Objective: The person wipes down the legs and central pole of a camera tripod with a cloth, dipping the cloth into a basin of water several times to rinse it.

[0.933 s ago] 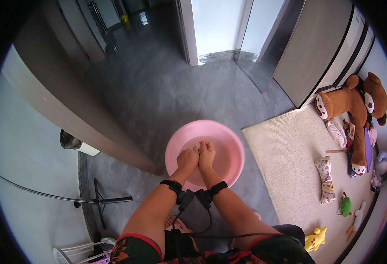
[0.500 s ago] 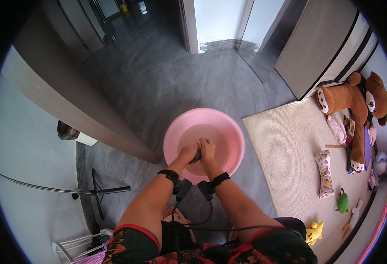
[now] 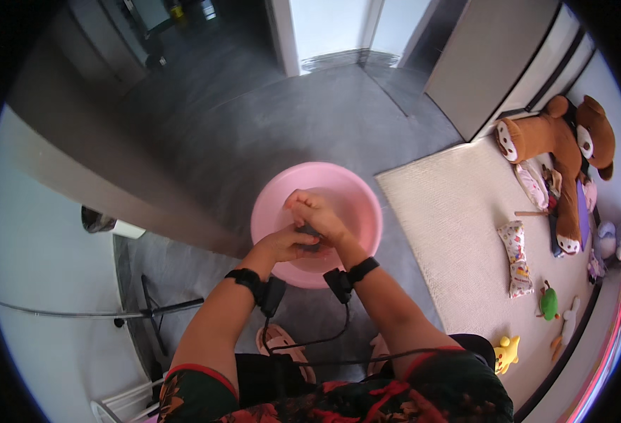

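The pink basin stands on the grey floor in front of my feet, and both my hands are over it. A small dark piece, perhaps wet cloth, shows between my palms; its exact kind cannot be made out. My left hand is nearer to me, with its fingers bent around the lower side of the dark piece. Across the far side lies my right hand, its fingers curled toward the left and closed against the same piece. The hands partly hide it.
Black straps with small boxes and a cable hang from my wrists. Right of the basin lies a cream mat with a brown plush bear and several toys. At the left are a wall edge, a bin and a stand.
My right hand has shifted left and across my left hand, so the dark piece now sits between the palms. The whole view has also moved slightly.
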{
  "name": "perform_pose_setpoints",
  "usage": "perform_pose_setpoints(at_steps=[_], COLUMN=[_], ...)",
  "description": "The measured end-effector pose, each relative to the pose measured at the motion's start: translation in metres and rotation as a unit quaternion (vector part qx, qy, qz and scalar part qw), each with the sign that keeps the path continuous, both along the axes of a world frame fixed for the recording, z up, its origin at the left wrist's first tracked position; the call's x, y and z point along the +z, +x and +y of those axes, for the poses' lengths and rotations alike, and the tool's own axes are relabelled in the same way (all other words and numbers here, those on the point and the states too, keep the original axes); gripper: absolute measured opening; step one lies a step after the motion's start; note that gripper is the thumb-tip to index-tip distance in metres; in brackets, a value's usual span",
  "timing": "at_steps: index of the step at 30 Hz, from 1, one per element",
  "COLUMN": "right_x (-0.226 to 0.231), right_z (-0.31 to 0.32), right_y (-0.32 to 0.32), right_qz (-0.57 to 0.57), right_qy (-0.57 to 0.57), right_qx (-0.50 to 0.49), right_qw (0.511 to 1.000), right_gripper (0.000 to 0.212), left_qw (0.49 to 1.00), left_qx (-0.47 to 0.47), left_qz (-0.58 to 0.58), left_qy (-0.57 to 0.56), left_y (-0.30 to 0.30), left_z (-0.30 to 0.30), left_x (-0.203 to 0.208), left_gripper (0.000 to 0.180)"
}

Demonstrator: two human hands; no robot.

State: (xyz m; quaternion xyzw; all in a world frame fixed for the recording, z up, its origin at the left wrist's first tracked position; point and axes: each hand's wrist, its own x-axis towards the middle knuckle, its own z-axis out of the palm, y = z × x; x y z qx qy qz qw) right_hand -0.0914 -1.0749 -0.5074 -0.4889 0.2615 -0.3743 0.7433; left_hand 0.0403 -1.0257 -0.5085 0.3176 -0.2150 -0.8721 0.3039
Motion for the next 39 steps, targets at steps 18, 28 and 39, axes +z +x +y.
perform_pose_setpoints(at_steps=[18, 28, 39], right_x=[-0.071, -0.101, -0.008], right_z=[0.001, 0.001, 0.0], right_y=[0.036, 0.034, -0.003], right_qz=[0.319, 0.381, 0.386], right_qy=[-0.077, -0.02, -0.248], right_qx=[-0.243, -0.273, -0.12], right_qw=[0.913, 0.883, 0.88], right_gripper=[0.024, 0.034, 0.036], left_qw=[0.546, 0.624, 0.735], left_qx=[-0.204, -0.142, -0.068], left_qz=[-0.735, -0.721, -0.656], left_qy=[-0.347, -0.267, -0.156], left_y=[-0.003, -0.022, 0.05], left_z=[-0.021, -0.006, -0.016], left_x=[-0.131, -0.071, -0.07], left_gripper=[0.035, 0.035, 0.031])
